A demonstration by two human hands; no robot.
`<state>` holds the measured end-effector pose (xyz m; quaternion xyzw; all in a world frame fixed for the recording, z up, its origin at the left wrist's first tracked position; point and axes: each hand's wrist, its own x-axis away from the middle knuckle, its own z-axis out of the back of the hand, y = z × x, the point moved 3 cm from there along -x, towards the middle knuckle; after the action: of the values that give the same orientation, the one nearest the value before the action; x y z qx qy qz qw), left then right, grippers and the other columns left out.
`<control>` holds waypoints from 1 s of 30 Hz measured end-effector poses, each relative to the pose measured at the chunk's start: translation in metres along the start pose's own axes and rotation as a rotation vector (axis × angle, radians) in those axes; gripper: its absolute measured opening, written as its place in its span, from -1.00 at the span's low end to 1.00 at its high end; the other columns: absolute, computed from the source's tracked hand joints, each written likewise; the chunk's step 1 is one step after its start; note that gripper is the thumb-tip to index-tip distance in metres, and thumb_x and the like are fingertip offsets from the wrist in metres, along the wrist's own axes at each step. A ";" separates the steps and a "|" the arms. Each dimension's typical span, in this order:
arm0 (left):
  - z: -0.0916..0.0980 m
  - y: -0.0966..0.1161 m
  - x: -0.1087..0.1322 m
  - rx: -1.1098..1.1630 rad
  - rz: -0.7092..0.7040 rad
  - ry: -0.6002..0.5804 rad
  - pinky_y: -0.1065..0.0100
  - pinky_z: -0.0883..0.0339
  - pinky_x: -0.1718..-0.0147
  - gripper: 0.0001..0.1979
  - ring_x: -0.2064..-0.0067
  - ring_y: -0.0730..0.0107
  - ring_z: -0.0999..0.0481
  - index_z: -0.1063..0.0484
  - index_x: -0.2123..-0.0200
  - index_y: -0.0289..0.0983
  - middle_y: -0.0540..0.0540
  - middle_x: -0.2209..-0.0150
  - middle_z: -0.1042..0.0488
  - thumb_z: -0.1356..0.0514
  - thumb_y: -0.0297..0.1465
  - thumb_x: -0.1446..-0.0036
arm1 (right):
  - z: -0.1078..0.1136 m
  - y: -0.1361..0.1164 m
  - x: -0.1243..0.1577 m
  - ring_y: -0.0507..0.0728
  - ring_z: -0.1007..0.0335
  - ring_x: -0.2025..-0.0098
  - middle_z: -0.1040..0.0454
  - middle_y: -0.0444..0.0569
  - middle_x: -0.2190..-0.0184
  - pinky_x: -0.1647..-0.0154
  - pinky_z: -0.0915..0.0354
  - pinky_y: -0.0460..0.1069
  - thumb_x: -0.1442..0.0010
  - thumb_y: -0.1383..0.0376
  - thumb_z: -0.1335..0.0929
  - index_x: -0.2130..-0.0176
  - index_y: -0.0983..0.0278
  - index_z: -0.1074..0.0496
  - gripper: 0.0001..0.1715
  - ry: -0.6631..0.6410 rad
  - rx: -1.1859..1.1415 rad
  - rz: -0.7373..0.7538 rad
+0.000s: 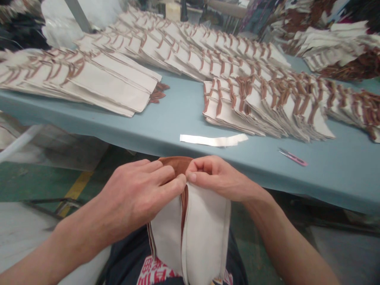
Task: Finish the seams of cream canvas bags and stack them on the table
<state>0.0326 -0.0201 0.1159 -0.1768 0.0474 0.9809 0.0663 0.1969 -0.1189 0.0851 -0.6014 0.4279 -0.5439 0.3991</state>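
Observation:
Above my lap hangs a cream fabric piece (206,229) with brown lining showing along its slit and at its top. My left hand (139,194) is closed on the piece's upper edge at the left, its thumb pressed near the middle. My right hand (218,174) pinches the same edge at the right, thumb against curled fingers. The fingertips of both hands almost meet at the top of the slit. On the table edge just beyond lies a white fabric strip (212,140). Pink-handled thread snips (293,157) rest to its right.
A blue-covered table (175,99) spans the view ahead. Overlapping stacks of cream and brown pieces lie at its left (109,83), along its back, and at its right (267,103). A metal post (77,16) rises at the back left.

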 end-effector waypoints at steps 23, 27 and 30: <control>0.007 -0.004 0.008 0.552 0.426 0.132 0.45 -0.33 0.34 -0.83 0.38 0.48 -0.56 -0.55 0.25 -0.20 0.08 0.37 -0.62 -0.16 -0.46 -0.37 | -0.025 -0.032 0.020 -0.01 -0.21 0.52 -0.38 -0.20 0.54 0.45 -0.11 -0.09 -0.09 0.43 -0.26 0.42 0.24 -0.34 -0.88 0.348 0.730 0.453; 0.008 -0.012 0.008 0.590 0.392 0.010 0.50 -0.33 0.33 -0.81 0.34 0.51 -0.60 -0.58 0.20 -0.19 0.09 0.32 -0.65 -0.15 -0.45 -0.40 | -0.024 -0.028 0.020 0.00 -0.23 0.53 -0.39 -0.20 0.54 0.47 -0.10 -0.10 -0.11 0.44 -0.27 0.40 0.23 -0.37 -0.86 0.374 0.797 0.507; 0.012 -0.013 0.007 0.562 0.293 -0.060 0.52 -0.37 0.22 -0.79 0.21 0.48 -0.65 -0.58 0.08 -0.16 0.06 0.19 -0.69 -0.13 -0.45 -0.44 | -0.024 -0.028 0.022 0.00 -0.28 0.53 -0.43 -0.18 0.53 0.46 -0.12 -0.10 -0.14 0.45 -0.27 0.38 0.23 -0.38 -0.85 0.363 0.837 0.533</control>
<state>0.0242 -0.0046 0.1234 -0.1138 0.3396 0.9333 -0.0279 0.1767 -0.1309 0.1209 -0.1571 0.3744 -0.6433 0.6490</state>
